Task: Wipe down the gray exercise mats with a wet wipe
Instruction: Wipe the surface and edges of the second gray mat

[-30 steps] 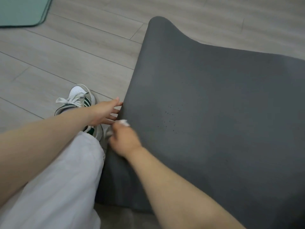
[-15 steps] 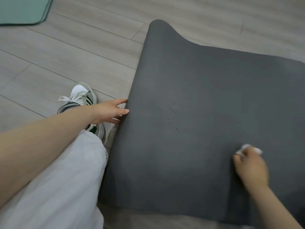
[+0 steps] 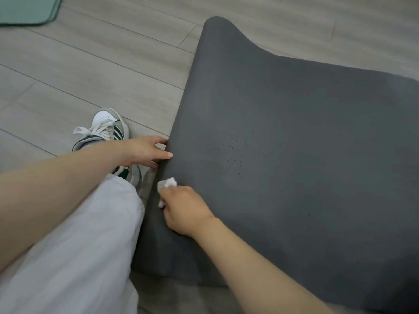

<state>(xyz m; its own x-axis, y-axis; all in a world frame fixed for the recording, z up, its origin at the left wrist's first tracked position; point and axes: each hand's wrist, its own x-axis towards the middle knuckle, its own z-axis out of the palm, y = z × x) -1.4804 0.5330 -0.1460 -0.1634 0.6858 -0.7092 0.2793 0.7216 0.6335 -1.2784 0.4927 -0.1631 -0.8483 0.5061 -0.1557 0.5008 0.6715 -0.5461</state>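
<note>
Green mat (image 3: 27, 10): a teal mat corner lies on the pale wood-look floor (image 3: 90, 71) at far upper left, well apart from the work and playing no part in it.

Sneaker (image 3: 108, 130): a white, green-striped shoe with loose laces is planted just beside the gray mat's left edge, white trouser leg (image 3: 74, 245) in the foreground.

Left hand (image 3: 145, 151): stays where it was half a second ago, fingers (image 3: 166, 155) straight and slightly apart, tips pressed to the mat's left edge to steady it; it holds nothing.

Wet wipe (image 3: 167, 184): a crumpled white wad, back at the mat's left border after being far out on the right side half a second ago, and roughly where it sat one second ago.

Right hand (image 3: 183, 209): fingers curled tight around the wipe, knuckles up, pressing it onto the mat just below the left hand.

Gray exercise mat (image 3: 294, 143): spread on the floor, far end curling up; a cluster of dark specks (image 3: 233, 155) marks its middle.

Meaning: one full side-to-side pass looks complete across the near strip. The specks lie beyond that strip, so the wiping probably needs to work farther up the mat.
</note>
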